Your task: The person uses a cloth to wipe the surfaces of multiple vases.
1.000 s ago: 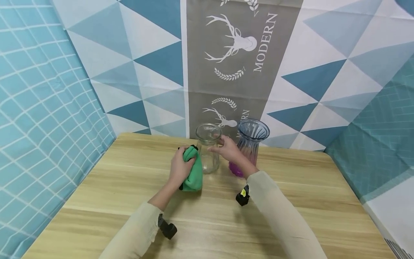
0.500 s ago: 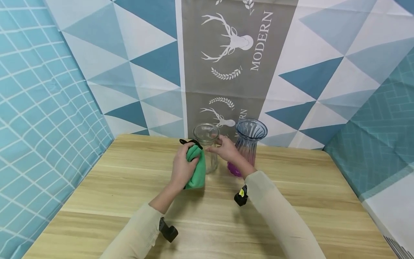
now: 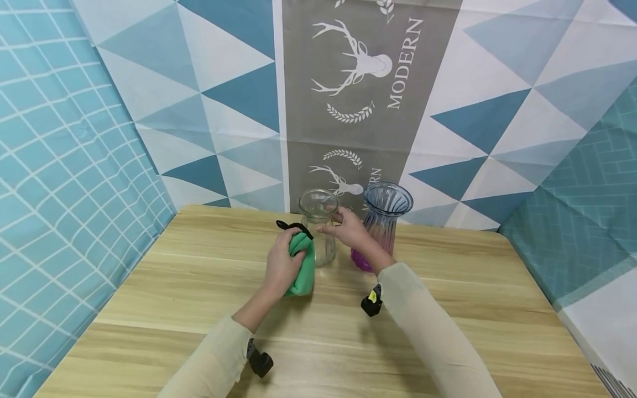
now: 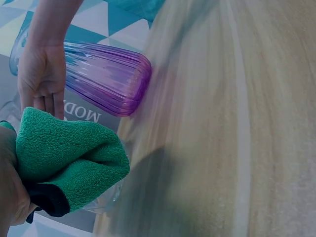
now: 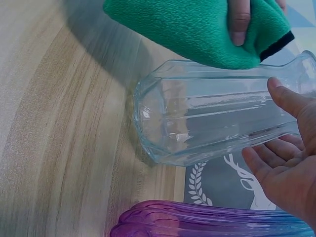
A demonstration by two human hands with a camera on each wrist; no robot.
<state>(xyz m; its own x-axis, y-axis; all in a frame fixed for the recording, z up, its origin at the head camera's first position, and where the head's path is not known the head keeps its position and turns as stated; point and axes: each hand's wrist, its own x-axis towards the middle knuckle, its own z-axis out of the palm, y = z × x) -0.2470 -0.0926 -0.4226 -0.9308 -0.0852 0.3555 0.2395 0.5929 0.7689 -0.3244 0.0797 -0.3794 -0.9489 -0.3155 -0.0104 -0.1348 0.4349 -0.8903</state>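
My left hand (image 3: 282,264) grips a folded green cloth (image 3: 303,274) with black edging and a black loop. It holds the cloth beside the left of a clear glass vase (image 5: 212,111); in the right wrist view the cloth overlaps the vase's side, and contact is uncertain. My right hand (image 3: 351,229) holds this vase near its neck, thumb on the near side and fingers behind. The vase stands upright on the table. Just right of it, partly hidden by my right forearm, stands a ribbed vase (image 4: 111,76), blue above and purple at the base.
The wooden table (image 3: 448,320) reaches back to a patterned cloth backdrop (image 3: 239,110) of triangles and a grey deer panel. A blue grid cloth (image 3: 59,166) hangs at the left, a teal one (image 3: 592,204) at the right. Both vases stand near the table's back edge.
The left hand has moved the cloth slightly up and right, then a little back down; its black loop now sticks out at the top. The right hand and both vases stay put.
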